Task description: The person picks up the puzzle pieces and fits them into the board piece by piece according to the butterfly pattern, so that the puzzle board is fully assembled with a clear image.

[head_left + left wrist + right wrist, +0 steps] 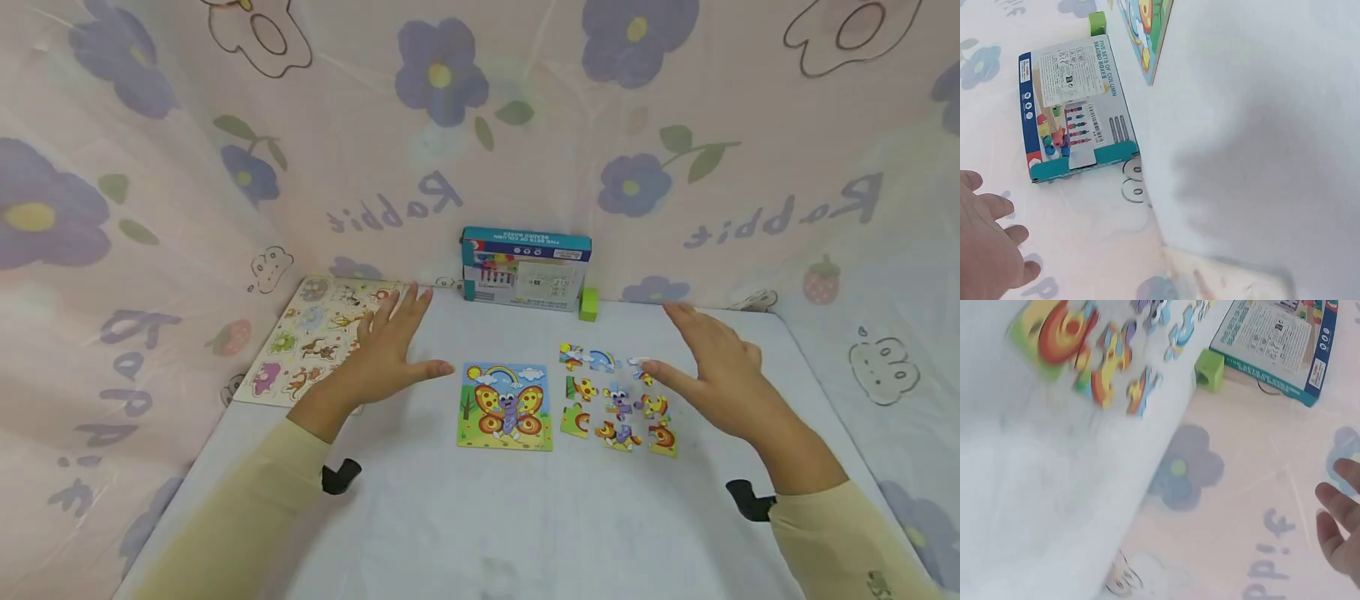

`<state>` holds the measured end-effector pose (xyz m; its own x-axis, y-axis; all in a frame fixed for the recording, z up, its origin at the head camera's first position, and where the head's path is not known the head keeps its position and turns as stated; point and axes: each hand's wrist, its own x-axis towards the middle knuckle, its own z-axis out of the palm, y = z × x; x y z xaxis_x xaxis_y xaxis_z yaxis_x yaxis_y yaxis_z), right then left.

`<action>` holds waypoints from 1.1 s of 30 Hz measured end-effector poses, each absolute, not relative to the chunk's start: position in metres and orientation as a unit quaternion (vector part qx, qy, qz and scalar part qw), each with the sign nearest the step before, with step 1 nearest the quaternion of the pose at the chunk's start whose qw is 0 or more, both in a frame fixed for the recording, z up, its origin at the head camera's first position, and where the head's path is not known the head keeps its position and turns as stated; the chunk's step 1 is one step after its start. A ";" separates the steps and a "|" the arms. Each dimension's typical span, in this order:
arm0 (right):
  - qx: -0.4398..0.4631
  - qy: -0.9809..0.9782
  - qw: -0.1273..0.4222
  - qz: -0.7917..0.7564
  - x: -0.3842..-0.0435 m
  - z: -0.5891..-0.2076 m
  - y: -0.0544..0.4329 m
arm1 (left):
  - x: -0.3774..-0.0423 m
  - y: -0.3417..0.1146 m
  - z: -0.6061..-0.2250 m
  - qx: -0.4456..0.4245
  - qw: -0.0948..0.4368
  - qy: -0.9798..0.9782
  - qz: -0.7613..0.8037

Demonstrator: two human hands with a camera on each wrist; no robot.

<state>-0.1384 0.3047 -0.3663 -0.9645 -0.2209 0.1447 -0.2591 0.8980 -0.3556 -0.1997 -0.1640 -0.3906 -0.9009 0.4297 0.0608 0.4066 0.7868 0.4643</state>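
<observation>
In the head view my left hand (pixel 378 358) is held up with fingers spread and nothing in it. It overlaps the right part of a wooden animal puzzle board (pixel 261 393). My right hand (pixel 723 379), also bare and with straight fingers, is raised at the right of several loose jigsaw pieces (pixel 619 400). Its thumb overlaps the top right piece in this view. Between the hands lies a square butterfly picture board (pixel 505 407). The pieces, spread in rough rows beside it, carry parts of a similar butterfly, rainbow and sun.
A bead toy box (pixel 525 268) stands on its edge at the back of the white table (pixel 480 517), against a flowered cloth (pixel 517 167). Next to it is a small green block (pixel 588 304), whose hole shows in the right wrist view.
</observation>
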 end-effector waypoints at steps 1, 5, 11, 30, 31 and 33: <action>0.126 -0.969 0.048 0.209 -0.142 -0.367 0.302 | -0.201 -0.164 -0.395 0.225 0.024 0.938 0.264; 0.128 -0.945 0.033 0.298 -0.157 -0.378 0.293 | -0.203 -0.159 -0.415 0.233 0.028 0.900 0.368; 0.102 -0.912 0.015 0.397 -0.182 -0.410 0.278 | -0.206 -0.147 -0.454 0.237 0.056 0.813 0.529; 0.031 -0.890 -0.080 0.448 -0.226 -0.493 0.255 | -0.195 -0.139 -0.518 0.187 0.095 0.830 0.517; 0.033 -0.893 -0.081 0.442 -0.227 -0.497 0.256 | -0.195 -0.138 -0.519 0.184 0.099 0.840 0.501; 0.035 -0.899 -0.077 0.429 -0.228 -0.505 0.258 | -0.195 -0.135 -0.520 0.183 0.106 0.857 0.471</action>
<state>-0.2285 0.2578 -0.5047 -0.9858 -0.1291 -0.1074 0.0023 0.6289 -0.7775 -0.1946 -0.1348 -0.5197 -0.9105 0.4135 -0.0099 0.2133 0.4898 0.8453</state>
